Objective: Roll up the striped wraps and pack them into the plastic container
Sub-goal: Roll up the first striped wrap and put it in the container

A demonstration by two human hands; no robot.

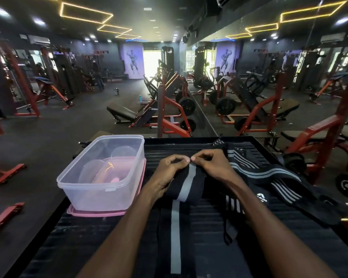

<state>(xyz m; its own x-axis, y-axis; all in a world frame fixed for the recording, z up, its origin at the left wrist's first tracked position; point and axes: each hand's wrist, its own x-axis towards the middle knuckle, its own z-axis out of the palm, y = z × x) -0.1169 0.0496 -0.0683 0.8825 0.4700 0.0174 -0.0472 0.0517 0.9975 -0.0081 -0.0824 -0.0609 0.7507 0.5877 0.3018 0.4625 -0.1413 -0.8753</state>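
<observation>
A dark ribbed platform (209, 247) fills the lower frame; its far edge runs across mid-frame, with open gym floor beyond at upper left. A clear container (100, 175) sits on a pink lid (92, 213) at the platform's left edge. At centre, left hand (169, 173) and right hand (211, 167) pinch a partly rolled wrap (186, 185), thumbs nearly touching. More wraps (269, 173) lie heaped just right of the right hand.
</observation>
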